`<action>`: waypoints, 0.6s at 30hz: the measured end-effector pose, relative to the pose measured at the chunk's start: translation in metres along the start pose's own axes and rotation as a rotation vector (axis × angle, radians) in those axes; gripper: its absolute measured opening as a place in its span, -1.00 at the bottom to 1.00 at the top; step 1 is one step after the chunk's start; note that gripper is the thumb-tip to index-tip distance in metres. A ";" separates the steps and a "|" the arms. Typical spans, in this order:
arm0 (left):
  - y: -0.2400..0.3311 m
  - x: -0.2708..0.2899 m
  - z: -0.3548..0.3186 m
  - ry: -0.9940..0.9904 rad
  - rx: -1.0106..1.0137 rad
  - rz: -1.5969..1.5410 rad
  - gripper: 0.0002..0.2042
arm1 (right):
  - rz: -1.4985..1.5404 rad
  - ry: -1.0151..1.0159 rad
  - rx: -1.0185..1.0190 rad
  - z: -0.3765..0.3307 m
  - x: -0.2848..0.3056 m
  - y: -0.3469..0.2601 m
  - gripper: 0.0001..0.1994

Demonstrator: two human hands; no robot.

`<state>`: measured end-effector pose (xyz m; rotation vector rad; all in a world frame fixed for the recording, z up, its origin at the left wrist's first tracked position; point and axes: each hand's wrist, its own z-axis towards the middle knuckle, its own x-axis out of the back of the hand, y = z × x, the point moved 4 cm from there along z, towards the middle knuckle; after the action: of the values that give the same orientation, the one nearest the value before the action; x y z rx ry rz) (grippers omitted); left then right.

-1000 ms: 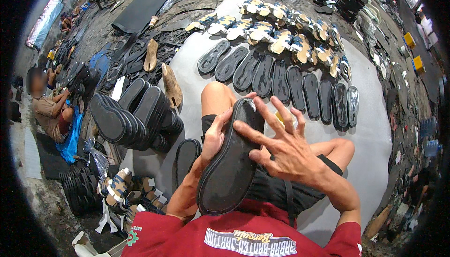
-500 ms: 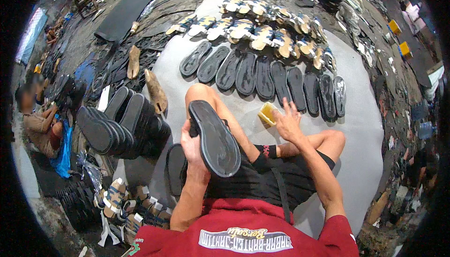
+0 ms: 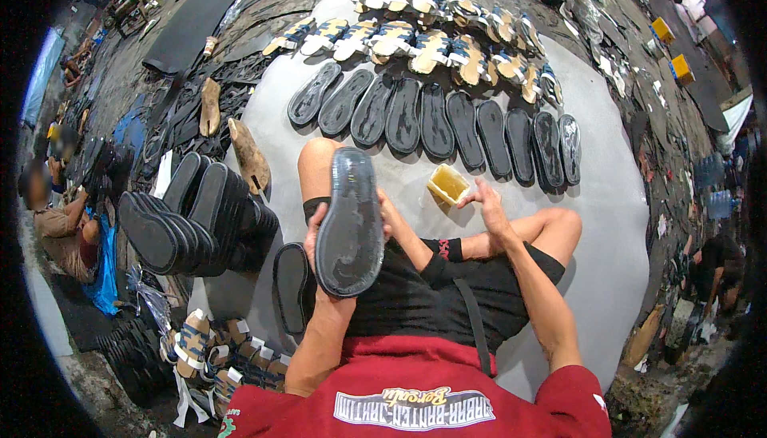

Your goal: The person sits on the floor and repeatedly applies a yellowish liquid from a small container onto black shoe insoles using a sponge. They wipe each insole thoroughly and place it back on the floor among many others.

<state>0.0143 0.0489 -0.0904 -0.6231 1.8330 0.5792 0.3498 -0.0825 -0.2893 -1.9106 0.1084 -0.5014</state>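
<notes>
Left hand (image 3: 312,236): grip closed round black sole (image 3: 351,226), raised over black shorts (image 3: 415,310). Right hand (image 3: 493,213), on sole 1 s ago, now beside yellow tub (image 3: 449,183), fingers loose, apparently empty. Patchy sheen; coating looks partial.

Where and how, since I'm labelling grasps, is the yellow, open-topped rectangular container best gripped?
Probably by the right-hand wall of the yellow, open-topped rectangular container, coming from the right: its raised rim looks thin enough to pinch, and the bare right hand is beside it.
</notes>
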 end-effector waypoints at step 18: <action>-0.021 -0.018 -0.022 -0.092 0.237 -0.166 -0.42 | -0.997 -0.023 0.835 -0.137 -0.090 -0.285 -0.41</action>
<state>0.0185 0.0218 -0.0681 -0.5717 1.7127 0.2708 0.1694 -0.0621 -0.0151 -1.0260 -0.9669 -0.9817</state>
